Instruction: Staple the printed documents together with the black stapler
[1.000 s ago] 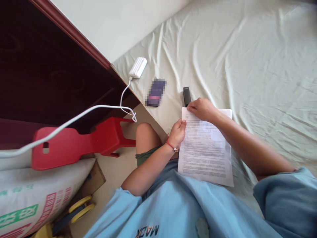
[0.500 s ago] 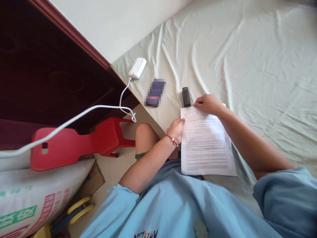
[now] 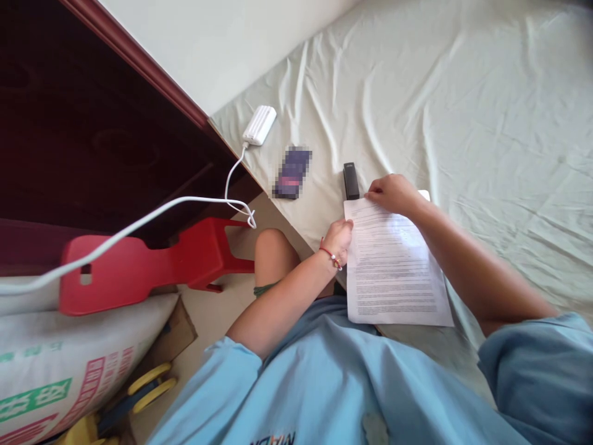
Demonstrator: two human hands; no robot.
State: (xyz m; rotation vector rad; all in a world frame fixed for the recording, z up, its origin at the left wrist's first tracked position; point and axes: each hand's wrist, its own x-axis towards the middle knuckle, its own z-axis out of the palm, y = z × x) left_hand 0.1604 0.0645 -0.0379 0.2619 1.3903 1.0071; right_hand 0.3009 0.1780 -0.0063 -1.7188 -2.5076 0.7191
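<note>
A printed sheet of paper (image 3: 393,272) lies in front of me at the edge of the cloth-covered surface, its lower edge near my shirt. My left hand (image 3: 338,240) pinches its left edge near the top corner, thumb on the upper face. At the top edge, my right hand (image 3: 393,193) is closed on the paper with the fingertips pressed together. A black stapler (image 3: 351,181) rests just beyond the paper's top left corner, close to my right fingertips. Whether more sheets lie beneath the top one, I cannot tell.
A phone (image 3: 293,173) and a white power adapter (image 3: 260,125) with a white cable (image 3: 152,213) lie on the wrinkled sheet (image 3: 486,123). Below on the left are a red plastic stool (image 3: 157,266), a printed sack (image 3: 83,352) and a yellow-wheeled object (image 3: 152,389).
The paper and both my hands have shifted slightly to the right. Both hands keep their hold, and the stapler still lies by the top left corner.
</note>
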